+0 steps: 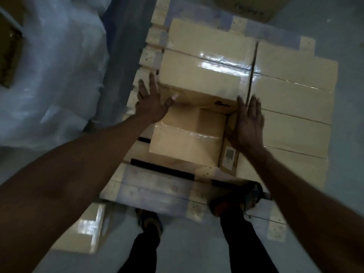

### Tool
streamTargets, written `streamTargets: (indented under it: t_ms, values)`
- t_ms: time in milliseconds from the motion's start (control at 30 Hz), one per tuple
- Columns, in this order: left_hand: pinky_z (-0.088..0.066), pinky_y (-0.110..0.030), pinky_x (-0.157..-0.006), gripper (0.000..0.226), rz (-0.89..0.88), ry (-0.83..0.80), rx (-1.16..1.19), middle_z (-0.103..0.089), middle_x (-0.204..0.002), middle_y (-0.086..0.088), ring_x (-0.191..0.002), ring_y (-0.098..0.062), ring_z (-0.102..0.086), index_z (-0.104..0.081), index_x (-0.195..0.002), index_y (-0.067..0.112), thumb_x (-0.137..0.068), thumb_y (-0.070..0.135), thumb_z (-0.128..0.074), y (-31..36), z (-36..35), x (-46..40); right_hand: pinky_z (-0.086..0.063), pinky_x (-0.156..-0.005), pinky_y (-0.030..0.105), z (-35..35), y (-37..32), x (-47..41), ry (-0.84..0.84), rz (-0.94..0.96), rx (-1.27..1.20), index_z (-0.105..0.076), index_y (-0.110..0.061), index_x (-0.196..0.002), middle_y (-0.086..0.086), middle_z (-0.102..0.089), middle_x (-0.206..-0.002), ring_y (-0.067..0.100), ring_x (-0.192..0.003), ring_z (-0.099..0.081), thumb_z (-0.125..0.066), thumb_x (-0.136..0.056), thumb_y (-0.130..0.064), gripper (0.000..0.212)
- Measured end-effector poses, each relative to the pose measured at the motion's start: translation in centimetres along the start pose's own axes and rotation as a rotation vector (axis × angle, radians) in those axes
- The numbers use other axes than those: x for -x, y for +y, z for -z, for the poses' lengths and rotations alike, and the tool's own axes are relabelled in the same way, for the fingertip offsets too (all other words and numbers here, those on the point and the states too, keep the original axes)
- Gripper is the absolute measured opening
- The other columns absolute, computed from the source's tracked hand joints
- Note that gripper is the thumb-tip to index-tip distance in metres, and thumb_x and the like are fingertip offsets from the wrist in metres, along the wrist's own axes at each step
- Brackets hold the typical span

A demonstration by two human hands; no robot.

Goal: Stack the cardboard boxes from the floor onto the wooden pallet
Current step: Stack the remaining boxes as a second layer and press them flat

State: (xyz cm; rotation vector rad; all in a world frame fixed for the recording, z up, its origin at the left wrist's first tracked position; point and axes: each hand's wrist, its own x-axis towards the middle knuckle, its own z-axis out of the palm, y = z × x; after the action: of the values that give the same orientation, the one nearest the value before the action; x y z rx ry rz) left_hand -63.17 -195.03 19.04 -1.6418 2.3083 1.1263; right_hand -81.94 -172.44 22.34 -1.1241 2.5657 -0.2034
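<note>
A taped cardboard box (204, 62) sits on top of the stack on the wooden pallet (157, 186). My left hand (151, 103) has its fingers spread at the box's near left corner, thumb on its front face. My right hand (248, 123) lies flat with straight fingers by the near right corner, against the seam with the neighbouring box. A lower box (187, 140) sits just in front, between my arms. Several more boxes (295, 99) fill the pallet's right side. Another box (86, 229) stands on the floor at the pallet's near left corner.
My feet (236, 200) are at the pallet's near edge, the right one on a plank. Plastic-wrapped goods (49, 66) rise at the left. Part of a carton (254, 8) shows at the top edge. Grey floor lies to the right.
</note>
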Motion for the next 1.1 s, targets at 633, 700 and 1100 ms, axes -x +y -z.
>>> streamTargets:
  t_ms: [633,700,1100]
  values:
    - [-0.054,-0.037,-0.099,0.039,0.527,-0.394,0.295,-0.072,-0.124,-0.012,-0.112,-0.032,-0.068,-0.070,-0.127,0.020,-0.094,0.040,-0.074,-23.3,12.4,44.0,-0.056,-0.085,0.034,9.0,-15.9,42.1,-0.603,-0.304,-0.372,-0.059,-0.020,-0.135,0.000,-0.070,-0.107,0.025,-0.099,-0.071,-0.062,-0.094,-0.034,0.043]
    - [-0.057,-0.038,-0.095,0.032,0.615,-0.329,0.362,-0.075,-0.116,-0.012,-0.103,-0.032,-0.071,-0.072,-0.117,0.025,-0.092,0.044,-0.075,-26.5,13.4,46.0,-0.054,-0.084,0.029,9.4,-17.8,43.7,-0.614,-0.200,-0.327,-0.061,-0.022,-0.133,0.002,-0.073,-0.109,0.018,-0.096,-0.071,-0.069,-0.094,-0.031,0.041]
    - [-0.046,-0.028,-0.056,0.026,0.650,0.085,0.729,-0.075,-0.102,-0.012,-0.074,-0.023,-0.067,-0.071,-0.118,0.012,-0.099,0.029,-0.069,-32.1,21.6,63.3,-0.044,-0.074,0.018,8.9,-23.3,49.3,-0.685,0.206,-0.206,-0.070,-0.008,-0.119,0.010,-0.073,-0.111,0.020,-0.094,-0.070,-0.066,-0.096,-0.018,0.025]
